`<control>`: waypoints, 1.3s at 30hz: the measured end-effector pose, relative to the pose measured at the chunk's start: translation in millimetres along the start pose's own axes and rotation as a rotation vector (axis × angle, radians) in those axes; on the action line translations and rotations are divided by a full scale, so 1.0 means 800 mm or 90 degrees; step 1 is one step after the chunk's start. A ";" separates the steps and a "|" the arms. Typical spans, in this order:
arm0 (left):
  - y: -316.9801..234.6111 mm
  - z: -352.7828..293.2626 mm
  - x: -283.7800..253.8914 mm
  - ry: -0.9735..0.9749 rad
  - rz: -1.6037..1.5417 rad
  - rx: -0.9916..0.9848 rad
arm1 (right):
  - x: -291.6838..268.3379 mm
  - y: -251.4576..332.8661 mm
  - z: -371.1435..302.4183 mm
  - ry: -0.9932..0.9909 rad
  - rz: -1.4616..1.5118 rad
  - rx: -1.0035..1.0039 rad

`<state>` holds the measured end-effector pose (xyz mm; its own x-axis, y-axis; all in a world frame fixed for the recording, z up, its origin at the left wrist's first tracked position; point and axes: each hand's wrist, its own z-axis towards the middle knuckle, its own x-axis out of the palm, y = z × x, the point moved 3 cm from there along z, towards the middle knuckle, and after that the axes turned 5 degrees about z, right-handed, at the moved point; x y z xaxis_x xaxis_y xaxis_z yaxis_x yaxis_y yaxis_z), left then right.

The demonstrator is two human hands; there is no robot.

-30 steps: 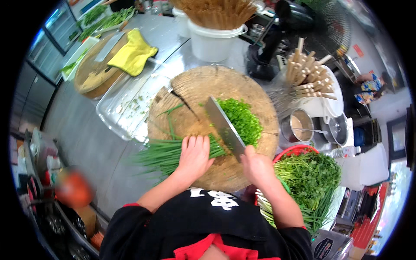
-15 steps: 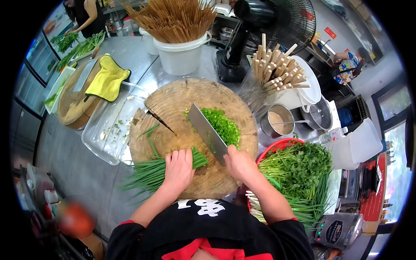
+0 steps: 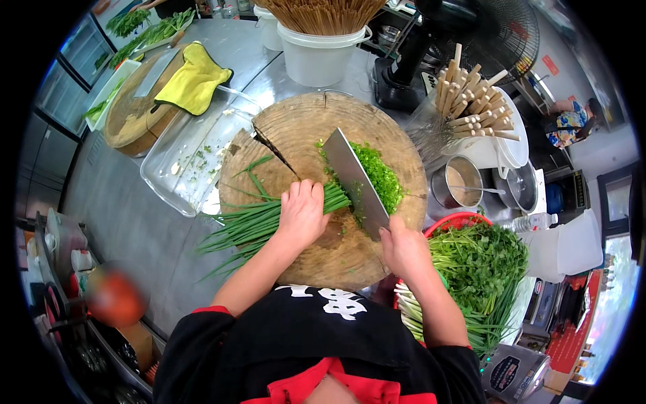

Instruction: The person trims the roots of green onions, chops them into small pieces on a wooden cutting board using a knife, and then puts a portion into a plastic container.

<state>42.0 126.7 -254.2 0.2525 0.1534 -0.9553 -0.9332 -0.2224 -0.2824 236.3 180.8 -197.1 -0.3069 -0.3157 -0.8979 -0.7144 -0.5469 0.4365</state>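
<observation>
A bunch of green onions (image 3: 252, 226) lies across the near left part of the round wooden chopping block (image 3: 316, 262). My left hand (image 3: 303, 214) is closed over the bunch, pressing it down close to its cut end. In my right hand (image 3: 406, 249) is the handle of a cleaver (image 3: 356, 183), its broad blade standing tilted against that cut end. Beyond the blade, on its right side, sits a heap of chopped green onion (image 3: 378, 176). The blade hides where its edge meets the block.
Left of the block is a clear tray (image 3: 176, 180) with green scraps; behind it, a second block (image 3: 124, 124) carries a yellow cloth (image 3: 195, 81) and another cleaver (image 3: 156, 73). On the right are a red basket (image 3: 452, 221) of greens, a metal pot (image 3: 439, 183) and a bucket of wooden sticks (image 3: 481, 101).
My left hand and the green onions have shifted farther up the block, and the cut end now meets the blade where a gap showed before. The whole view has shifted too.
</observation>
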 end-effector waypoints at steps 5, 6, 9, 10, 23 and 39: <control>0.003 0.000 0.003 0.005 -0.008 -0.019 | -0.017 0.021 -0.024 -0.004 -0.032 -0.017; 0.003 0.001 0.004 0.002 -0.008 -0.019 | -0.018 0.023 -0.026 -0.009 -0.041 -0.026; 0.001 0.001 0.004 -0.017 0.028 -0.013 | 0.006 0.014 -0.024 0.012 -0.108 -0.035; -0.001 0.001 0.004 -0.025 0.045 -0.009 | 0.010 0.015 -0.023 0.017 -0.115 -0.035; 0.001 -0.017 0.012 -0.233 0.018 0.024 | 0.011 0.028 -0.022 0.096 -0.151 -0.017; -0.005 -0.011 0.017 -0.265 0.031 0.034 | 0.017 0.025 0.019 0.211 -0.142 0.006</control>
<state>51.8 121.2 -266.8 0.0935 0.5223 -0.8476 -0.9561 -0.1903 -0.2227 208.0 177.6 -201.0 0.0750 -0.4242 -0.9025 -0.7468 -0.6236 0.2311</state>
